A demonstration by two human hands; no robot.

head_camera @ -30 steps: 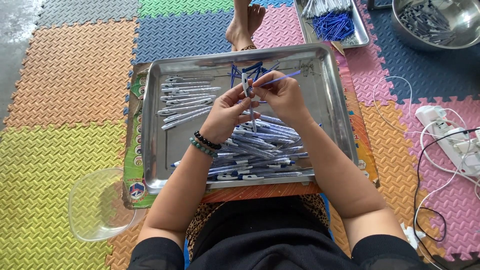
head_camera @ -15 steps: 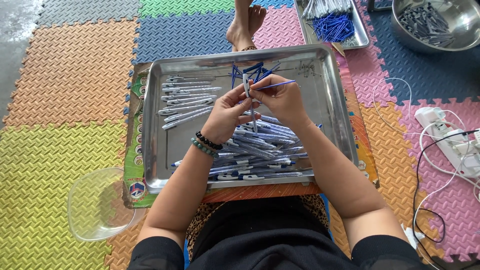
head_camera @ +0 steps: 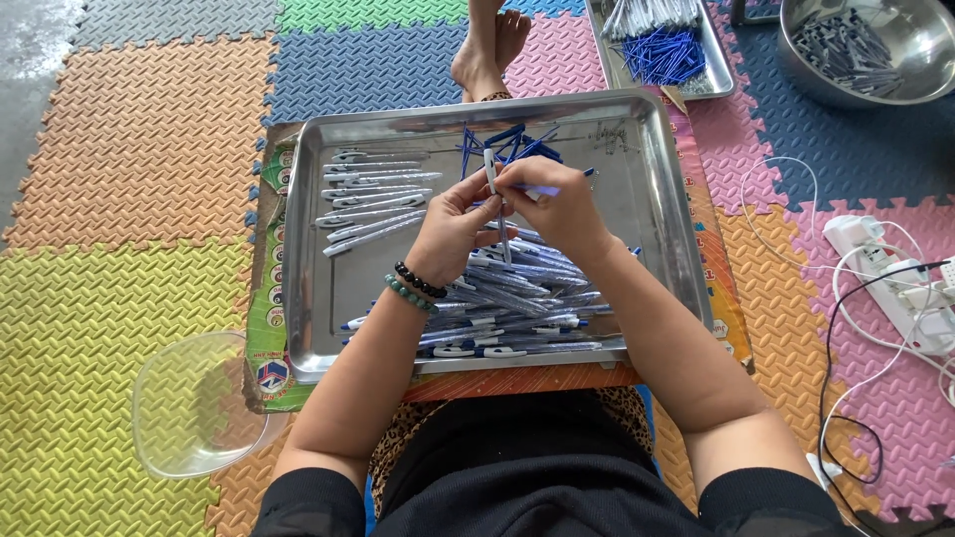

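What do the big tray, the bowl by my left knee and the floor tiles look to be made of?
Large rectangular silver tray: likely stainless steel, brushed, with dull reflections and a rolled rim. Clear rounded bowl: probably thin plastic, since the mat shows through it. Coloured interlocking floor mats: apparently foam, matte, ribbed, with jigsaw edges.

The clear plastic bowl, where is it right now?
In the head view the clear plastic bowl sits on the yellow floor mat, at the near-left corner of the metal tray, beside the person's left elbow.
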